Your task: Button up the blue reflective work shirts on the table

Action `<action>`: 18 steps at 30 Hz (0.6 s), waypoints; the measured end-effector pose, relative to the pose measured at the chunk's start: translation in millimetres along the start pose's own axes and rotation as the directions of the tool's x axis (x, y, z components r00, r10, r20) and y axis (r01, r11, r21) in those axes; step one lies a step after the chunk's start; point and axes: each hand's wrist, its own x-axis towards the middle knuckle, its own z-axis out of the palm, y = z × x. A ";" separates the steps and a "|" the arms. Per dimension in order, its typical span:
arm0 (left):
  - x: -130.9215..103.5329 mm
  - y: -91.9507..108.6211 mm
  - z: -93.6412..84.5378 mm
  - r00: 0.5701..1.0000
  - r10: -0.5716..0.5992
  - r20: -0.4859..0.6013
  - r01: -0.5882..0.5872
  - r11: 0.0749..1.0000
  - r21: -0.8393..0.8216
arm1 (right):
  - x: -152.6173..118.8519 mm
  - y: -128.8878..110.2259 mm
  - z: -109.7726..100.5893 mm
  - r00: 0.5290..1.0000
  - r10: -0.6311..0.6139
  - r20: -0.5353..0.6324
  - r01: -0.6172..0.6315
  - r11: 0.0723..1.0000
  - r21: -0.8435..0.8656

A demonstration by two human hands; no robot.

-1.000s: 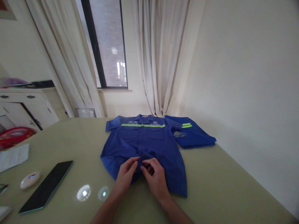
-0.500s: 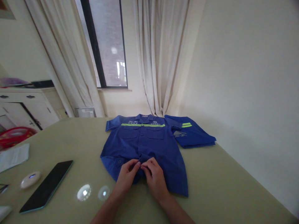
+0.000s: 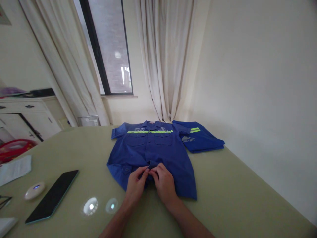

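A blue short-sleeved shirt [image 3: 160, 152] with a yellow-green stripe across the chest lies front up on the table, collar toward the window. My left hand [image 3: 136, 181] pinches the shirt's front near the lower hem. Close beside it, my right hand [image 3: 163, 181] pinches the same bit of cloth, the fingertips of both hands almost touching. The cloth is raised a little between them. Whatever small part lies under the fingertips is hidden. The shirt's lower left corner is folded over. A folded blue garment [image 3: 205, 140] lies at the right, partly under the shirt's sleeve.
On the green table [image 3: 91, 148], a black tablet [image 3: 53, 196], a white oval device [image 3: 35, 191] and a paper sheet [image 3: 16, 168] lie to the left. A red basket [image 3: 15, 150] is at the far left. Curtains and a wall stand behind.
The view has shifted slightly. Both hands keep their pinch on the shirt front, with the right hand's fingers moved a little. The shirt lies much as before.
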 end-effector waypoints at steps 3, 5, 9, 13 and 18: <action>1.9 -2.3 -3.3 0.999 0.033 0.013 -0.034 0.993 0.112 | 1.5 1.6 -1.5 1.000 0.010 0.024 -0.008 0.999 -0.053; 4.0 -3.0 -6.0 0.998 0.044 0.052 -0.052 0.987 0.154 | 2.2 2.0 -2.2 0.999 0.019 0.026 -0.018 0.998 -0.060; 9.5 -3.1 -11.6 0.988 -0.096 0.118 0.094 0.995 0.018 | 1.9 2.3 -2.3 1.000 0.010 0.015 -0.009 0.999 -0.050; 12.9 -1.3 -17.3 0.955 -0.266 0.134 0.283 0.951 -0.123 | 1.1 2.9 -0.9 0.998 -0.053 0.030 0.053 0.999 0.000; 14.3 0.1 -18.3 0.947 -0.273 0.168 0.297 0.945 -0.138 | 2.4 4.6 0.2 0.997 -0.076 0.023 0.074 0.996 0.053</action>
